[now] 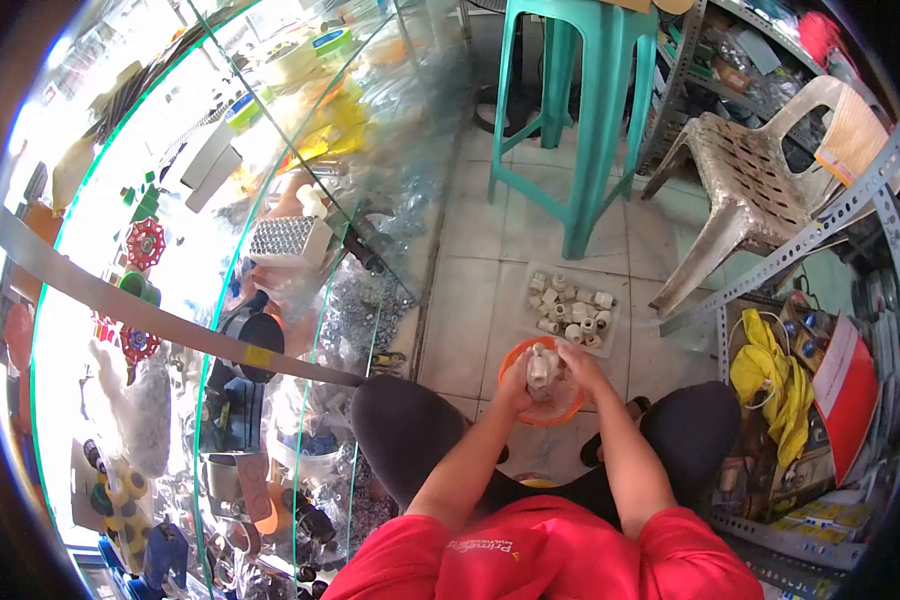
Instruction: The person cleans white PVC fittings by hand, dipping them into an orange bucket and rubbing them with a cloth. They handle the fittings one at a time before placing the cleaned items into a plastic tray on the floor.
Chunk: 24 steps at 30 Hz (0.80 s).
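Observation:
Between my knees, an orange basin (570, 410) sits low over the floor. My left hand (517, 385) and my right hand (581, 366) are cupped around white plastic fittings (542, 368) above the basin. The fittings rest between the two palms, and the fingers are curled around them from both sides. Just beyond the basin, a clear shallow tray (615, 340) on the tiles holds several more white fittings (573, 308), lying loose.
At the left stands a glass display case (310, 300) full of goods. A green plastic stool (580, 120) is ahead. To the right are a worn plastic chair (740, 175), a metal shelf frame (790, 245) and a yellow bag (770, 380).

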Each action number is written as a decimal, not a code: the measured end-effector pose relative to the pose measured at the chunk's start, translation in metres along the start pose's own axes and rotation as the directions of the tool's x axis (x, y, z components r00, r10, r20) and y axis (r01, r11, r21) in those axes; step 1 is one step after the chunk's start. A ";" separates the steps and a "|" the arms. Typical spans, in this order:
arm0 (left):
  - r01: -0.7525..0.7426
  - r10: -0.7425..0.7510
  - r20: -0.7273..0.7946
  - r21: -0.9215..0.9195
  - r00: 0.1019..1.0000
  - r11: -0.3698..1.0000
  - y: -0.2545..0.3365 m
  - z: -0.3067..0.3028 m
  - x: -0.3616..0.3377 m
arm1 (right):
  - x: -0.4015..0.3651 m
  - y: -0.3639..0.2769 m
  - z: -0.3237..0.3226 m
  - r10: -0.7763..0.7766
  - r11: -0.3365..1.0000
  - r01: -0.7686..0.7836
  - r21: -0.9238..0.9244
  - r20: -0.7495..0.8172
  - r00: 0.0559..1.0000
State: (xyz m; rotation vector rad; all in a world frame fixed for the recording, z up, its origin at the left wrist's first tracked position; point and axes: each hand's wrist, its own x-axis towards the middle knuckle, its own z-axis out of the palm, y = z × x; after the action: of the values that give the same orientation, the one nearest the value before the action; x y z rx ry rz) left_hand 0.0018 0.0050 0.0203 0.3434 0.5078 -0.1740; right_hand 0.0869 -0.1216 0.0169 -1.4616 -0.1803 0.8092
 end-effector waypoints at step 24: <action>-0.352 0.349 0.056 0.247 0.935 0.903 -0.029 -0.015 0.003 | -0.036 0.008 0.063 -0.536 0.733 0.252 -0.632 -0.308 0.786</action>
State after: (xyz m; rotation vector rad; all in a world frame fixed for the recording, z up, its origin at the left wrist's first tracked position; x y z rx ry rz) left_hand -0.0099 -0.0166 -0.0017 0.6778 0.4050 0.1116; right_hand 0.0218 -0.0927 0.0322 -2.0403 -0.3774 -0.0107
